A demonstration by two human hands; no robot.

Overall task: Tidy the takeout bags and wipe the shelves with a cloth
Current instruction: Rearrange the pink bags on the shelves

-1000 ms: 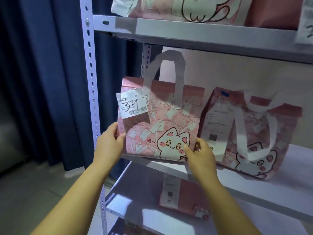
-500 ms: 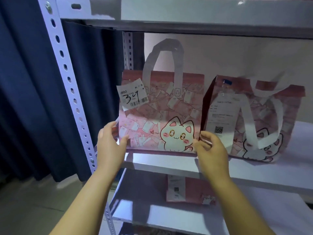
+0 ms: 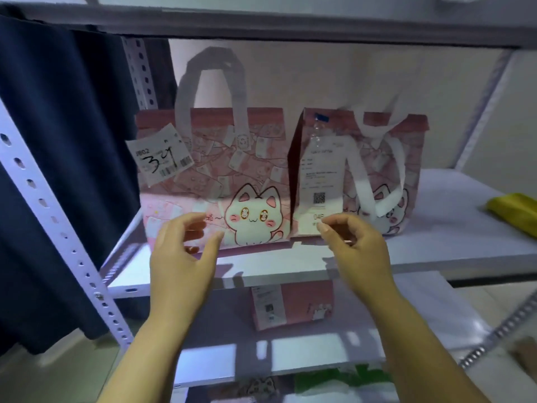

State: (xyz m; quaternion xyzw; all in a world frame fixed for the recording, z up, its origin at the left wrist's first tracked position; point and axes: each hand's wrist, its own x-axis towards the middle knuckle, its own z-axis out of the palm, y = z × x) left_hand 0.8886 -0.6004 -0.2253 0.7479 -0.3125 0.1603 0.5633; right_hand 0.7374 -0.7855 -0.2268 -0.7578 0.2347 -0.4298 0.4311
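Two pink takeout bags with a white cat print stand upright side by side on the middle shelf [image 3: 290,261]. The left bag [image 3: 215,175] carries a tag marked 34; the right bag [image 3: 360,170] carries a receipt with a QR code. My left hand [image 3: 181,257] hovers just in front of the left bag's lower edge, fingers loosely curled, holding nothing. My right hand [image 3: 356,248] hovers in front of the gap between the bags, fingers loosely curled and empty. A yellow cloth [image 3: 514,209] lies on the same shelf at the far right.
Another pink bag [image 3: 290,305] sits on the shelf below. A perforated metal upright [image 3: 61,228] stands at the left, with a dark blue curtain [image 3: 64,141] behind it. The upper shelf [image 3: 261,27] hangs low above the bag handles. Green and patterned items show at the bottom.
Both hands have let go of the left bag and drawn back a little; the bag now stands on the shelf against the right bag. The view has moved closer and to the right.
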